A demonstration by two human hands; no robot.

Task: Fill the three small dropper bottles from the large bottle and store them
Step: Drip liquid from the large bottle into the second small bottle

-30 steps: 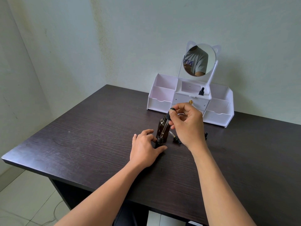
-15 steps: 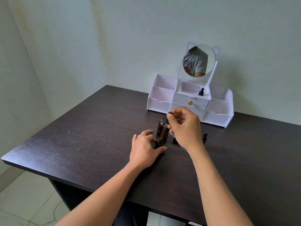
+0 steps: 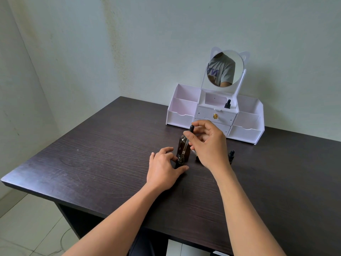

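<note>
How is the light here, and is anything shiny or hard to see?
Head view: soft light, faint shadows; head view: the table shows a pale sheen near its left corner; head view: the small bottle in the left hand blends into the dark table.

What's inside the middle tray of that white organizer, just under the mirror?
In the middle tray, one small dark dropper bottle stands at the right end. The drawers beneath are closed, so their contents are hidden.
</note>
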